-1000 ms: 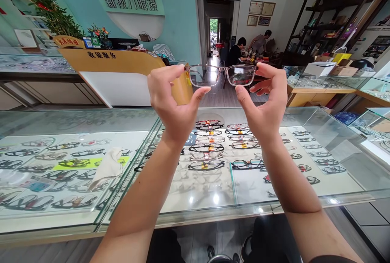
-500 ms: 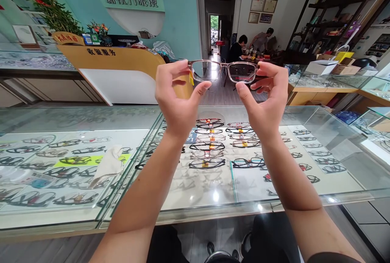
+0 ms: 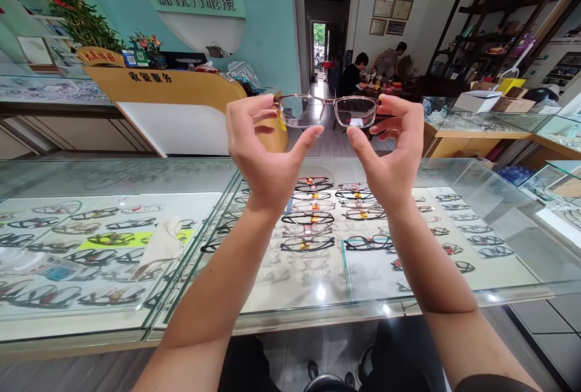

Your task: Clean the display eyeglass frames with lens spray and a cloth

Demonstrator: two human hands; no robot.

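The glasses (image 3: pixel 325 111) sit pinched between the left hand (image 3: pixel 261 153) and the right hand (image 3: pixel 391 153), above the tabletop (image 3: pixel 136 174). Under its glass, rows of frames (image 3: pixel 308 219) lie directly below the hands, and a cloth (image 3: pixel 158 247) lies to their left. Behind the tabletop, a reception stand (image 3: pixel 181 92) is on the left and a shelf unit (image 3: pixel 490 23) on the right.

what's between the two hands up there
A pair of clear-framed glasses spans the gap, left hand pinching one end, right hand the other, in the head view.
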